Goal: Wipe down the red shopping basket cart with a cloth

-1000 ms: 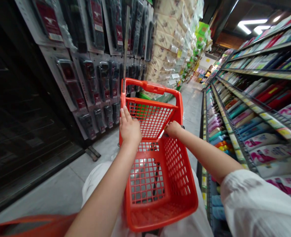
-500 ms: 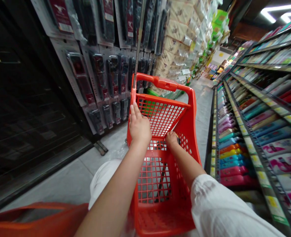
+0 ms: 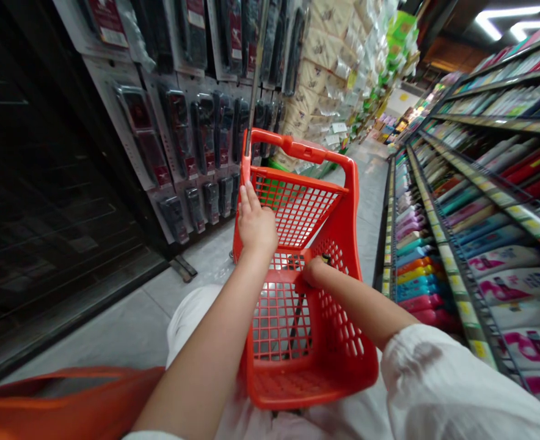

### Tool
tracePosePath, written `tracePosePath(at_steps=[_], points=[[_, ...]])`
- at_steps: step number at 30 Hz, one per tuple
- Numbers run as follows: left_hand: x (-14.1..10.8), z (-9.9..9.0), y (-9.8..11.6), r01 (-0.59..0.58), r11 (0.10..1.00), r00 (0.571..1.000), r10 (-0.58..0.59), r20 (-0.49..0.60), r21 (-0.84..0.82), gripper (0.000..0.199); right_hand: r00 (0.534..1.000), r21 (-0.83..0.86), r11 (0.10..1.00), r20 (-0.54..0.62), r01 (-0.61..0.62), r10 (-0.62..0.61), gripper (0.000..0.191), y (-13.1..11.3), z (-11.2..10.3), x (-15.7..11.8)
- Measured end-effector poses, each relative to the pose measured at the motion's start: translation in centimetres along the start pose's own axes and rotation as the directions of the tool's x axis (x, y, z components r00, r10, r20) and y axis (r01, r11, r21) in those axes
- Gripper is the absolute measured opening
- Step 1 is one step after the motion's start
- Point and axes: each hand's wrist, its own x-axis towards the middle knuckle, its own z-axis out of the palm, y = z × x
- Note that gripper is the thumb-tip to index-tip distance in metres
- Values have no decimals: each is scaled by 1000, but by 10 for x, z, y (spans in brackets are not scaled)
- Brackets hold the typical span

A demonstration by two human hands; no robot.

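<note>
A red plastic shopping cart with grid-patterned walls stands in front of me, its handle at the far end. My left hand rests on the cart's left side edge below the handle, its fingers stretched out and holding nothing. My right hand reaches down inside the basket, by the raised ledge under the sloping grid flap. The fingers of that hand point down and are hidden. A small dark thing with a bit of yellow shows just beyond the wrist; whether the hand touches it is unclear.
Packaged dark goods hang on a rack at the left, beside bagged beige packs. Shelves of colourful packages line the right. An orange-red object lies at the lower left, and a thin pole rises from the cart.
My right hand has moved lower and nearer to me in the basket, its fingers turning out of sight. The left hand keeps its place on the cart's side. The view has shifted slightly.
</note>
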Motion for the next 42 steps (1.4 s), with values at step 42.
tracePosePath(at_steps=[42], points=[[-2, -5, 1, -15, 1000, 1000, 15, -26, 6, 34, 957, -185, 942, 129, 279, -258, 20, -68, 5, -155]])
